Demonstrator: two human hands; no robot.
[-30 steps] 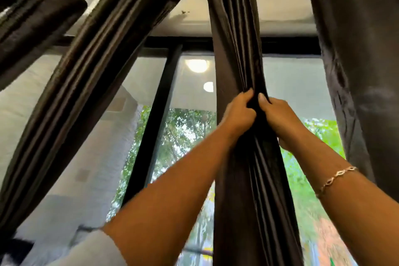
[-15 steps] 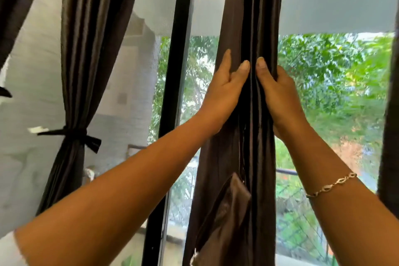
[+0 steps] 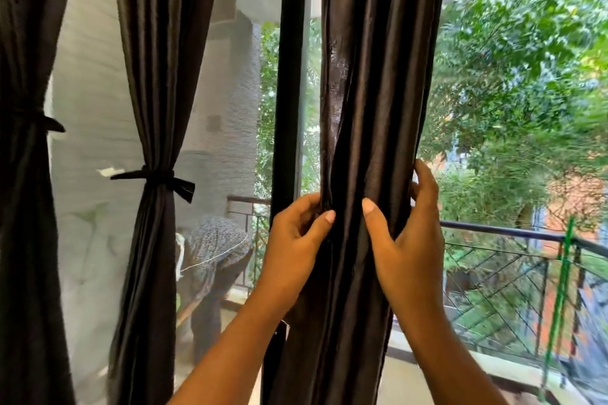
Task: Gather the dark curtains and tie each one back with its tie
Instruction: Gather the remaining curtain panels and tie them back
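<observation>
Dark satin curtain (image 3: 368, 141) hangs gathered at centre, the left hand (image 3: 292, 246) and right hand (image 3: 408, 240) wrapped around its folds from either side. Beyond, left, a second curtain (image 3: 154, 76) is cinched by its tie (image 3: 158, 177) before the window frame (image 3: 289, 76) and balcony railing (image 3: 510, 233).

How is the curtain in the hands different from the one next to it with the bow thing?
The middle curtain is cinched by a dark tie; the held curtain shows no tie around it. The middle curtain pinches narrow at its tie, while the held curtain stays a thick bundle, squeezed only by the left hand and right hand. Both are dark, shiny and pleated.
</observation>
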